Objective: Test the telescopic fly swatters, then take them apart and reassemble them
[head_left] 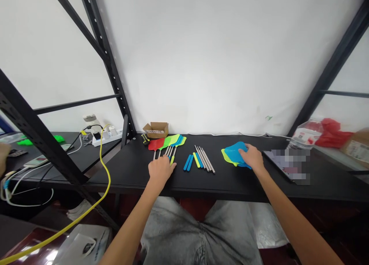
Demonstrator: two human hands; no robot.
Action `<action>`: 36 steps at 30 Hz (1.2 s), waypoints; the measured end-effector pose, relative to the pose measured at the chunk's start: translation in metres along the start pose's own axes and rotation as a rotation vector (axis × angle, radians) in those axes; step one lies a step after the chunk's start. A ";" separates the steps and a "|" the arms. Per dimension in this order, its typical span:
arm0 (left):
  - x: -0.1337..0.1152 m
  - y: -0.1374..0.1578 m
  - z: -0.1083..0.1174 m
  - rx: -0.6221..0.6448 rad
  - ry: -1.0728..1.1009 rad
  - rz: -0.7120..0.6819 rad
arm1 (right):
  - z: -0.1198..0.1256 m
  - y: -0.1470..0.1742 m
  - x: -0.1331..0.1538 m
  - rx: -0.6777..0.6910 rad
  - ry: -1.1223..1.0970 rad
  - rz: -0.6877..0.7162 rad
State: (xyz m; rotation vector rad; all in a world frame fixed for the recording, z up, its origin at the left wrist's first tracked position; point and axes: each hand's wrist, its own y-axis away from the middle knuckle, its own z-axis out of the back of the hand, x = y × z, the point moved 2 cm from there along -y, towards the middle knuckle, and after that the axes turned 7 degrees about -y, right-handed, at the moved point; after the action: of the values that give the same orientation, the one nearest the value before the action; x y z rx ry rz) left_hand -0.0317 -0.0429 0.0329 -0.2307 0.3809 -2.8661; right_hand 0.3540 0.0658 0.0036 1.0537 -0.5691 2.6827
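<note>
My left hand is closed over the handles of a row of assembled fly swatters on the black table. The red swatter head, green head and blue head point toward the wall. A yellow-green handle shows beside my left thumb; the fingertips are partly hidden. On the right, my right hand grips the edge of loose blue swatter heads, with yellow-green heads beneath. Between my hands lie blue handles, a yellow-green handle grip and several metal rods.
A small open cardboard box stands by the wall, with a black-and-yellow object beside it. A tablet-like device lies right of my right hand. Black shelf posts flank the table; a yellow cable hangs at left.
</note>
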 end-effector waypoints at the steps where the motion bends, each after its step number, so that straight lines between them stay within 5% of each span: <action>1: -0.004 0.000 0.000 -0.015 -0.021 -0.031 | -0.002 0.003 0.001 0.000 0.069 -0.016; 5: -0.020 0.003 0.002 -0.010 -0.046 -0.083 | -0.007 0.020 0.017 -0.084 0.166 0.001; 12: -0.012 0.002 0.012 0.081 -0.047 -0.101 | -0.001 0.033 0.054 -0.249 -0.067 0.282; 17: -0.019 0.013 0.036 0.066 0.096 -0.067 | -0.017 0.063 0.094 -0.106 -0.419 0.457; 20: -0.043 0.029 0.049 0.042 0.245 -0.140 | -0.040 0.086 0.122 0.107 -0.733 0.294; 24: -0.078 0.056 0.049 0.028 0.416 -0.229 | -0.069 0.103 0.148 0.478 -1.348 -0.224; 28: -0.099 0.069 0.033 0.061 0.614 -0.259 | -0.070 0.103 0.156 0.552 -1.771 -0.537; 32: -0.109 0.070 0.022 0.128 1.047 -0.271 | -0.067 0.101 0.158 0.605 -1.941 -0.591; 36: -0.103 0.090 0.015 0.508 1.514 -0.233 | -0.056 0.081 0.155 0.501 -2.049 -0.441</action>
State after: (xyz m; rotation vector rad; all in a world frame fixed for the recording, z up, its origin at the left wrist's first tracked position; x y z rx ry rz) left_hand 0.0889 -0.1041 0.0100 2.0799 -0.1980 -2.5818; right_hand 0.1809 0.0236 0.0501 3.1403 0.2360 0.4864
